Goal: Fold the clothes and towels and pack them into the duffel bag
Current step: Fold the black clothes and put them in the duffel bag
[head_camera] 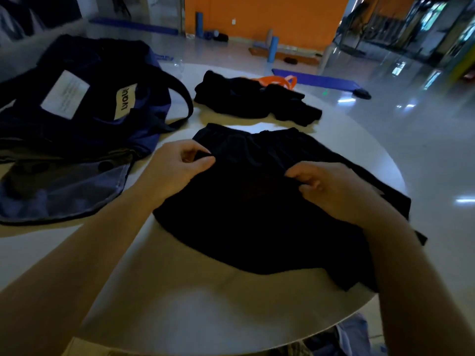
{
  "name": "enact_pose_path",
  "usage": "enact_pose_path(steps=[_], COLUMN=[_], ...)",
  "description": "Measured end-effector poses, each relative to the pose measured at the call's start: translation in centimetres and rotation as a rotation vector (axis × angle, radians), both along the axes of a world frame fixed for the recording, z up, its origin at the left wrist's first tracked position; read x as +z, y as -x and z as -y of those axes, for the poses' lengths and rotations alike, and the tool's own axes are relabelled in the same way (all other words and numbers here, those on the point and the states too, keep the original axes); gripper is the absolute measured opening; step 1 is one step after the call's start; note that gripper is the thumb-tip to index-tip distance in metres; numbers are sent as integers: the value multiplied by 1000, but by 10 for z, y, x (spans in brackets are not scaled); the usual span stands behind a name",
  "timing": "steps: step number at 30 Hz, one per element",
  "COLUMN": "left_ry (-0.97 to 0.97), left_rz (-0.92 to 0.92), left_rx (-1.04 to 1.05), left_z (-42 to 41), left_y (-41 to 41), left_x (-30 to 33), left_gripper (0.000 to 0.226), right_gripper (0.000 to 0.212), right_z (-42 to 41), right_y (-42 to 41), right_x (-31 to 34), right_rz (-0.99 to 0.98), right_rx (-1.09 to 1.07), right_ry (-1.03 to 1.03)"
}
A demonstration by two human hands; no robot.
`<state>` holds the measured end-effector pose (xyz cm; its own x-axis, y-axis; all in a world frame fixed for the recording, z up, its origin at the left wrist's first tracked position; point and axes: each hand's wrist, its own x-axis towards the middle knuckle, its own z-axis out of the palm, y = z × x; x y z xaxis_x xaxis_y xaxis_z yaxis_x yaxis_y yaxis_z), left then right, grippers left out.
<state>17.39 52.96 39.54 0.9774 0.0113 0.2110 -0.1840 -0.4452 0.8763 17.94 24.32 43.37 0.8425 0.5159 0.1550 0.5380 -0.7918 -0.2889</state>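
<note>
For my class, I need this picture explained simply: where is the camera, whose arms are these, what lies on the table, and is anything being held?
There is no machine here. The single picture comes from a wide-angle camera worn on a person's head, looking forward and down, so the two bare arms reaching in from below are that person's own.

On the round white table lies a dark garment, spread out flat in front of the person. The left hand pinches its left edge near the waistband, and the right hand grips the cloth on the right side.

To the left sits a navy duffel bag with white labels, its flap open. Farther back lies a pile of dark clothes, with something orange beside it. What that is cannot be told.
</note>
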Motion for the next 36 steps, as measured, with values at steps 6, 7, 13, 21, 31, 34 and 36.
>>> enact_pose_path(steps=[6,7,13,21,31,34,36], left_ry=[-111,-10,-72,-152,-201,-210,-251], left_rz=[-162,-191,-176,14,-155,-87,-117], left_rx=[208,191,204,308,227,245,178], left_z=[-28,-35,-27,-10,-52,-48,-39], left_y=[15,30,82,73,123,119,105], left_x=[-23,-25,-36,-32,-37,-33,-33], left_gripper=[20,26,38,38,35,21,49], right_gripper=[27,24,32,26,34,32,39], right_z=[9,11,31,39,40,29,18], right_y=[-4,15,102,101,145,144,129], right_x=[-40,-44,-87,-89,-92,-77,-67], right_rz=[247,310,363,527,428,396,326], right_rx=[-276,-240,-96,-153,-26,-149,-261], right_ry=[137,24,82,135,101,-104,-185])
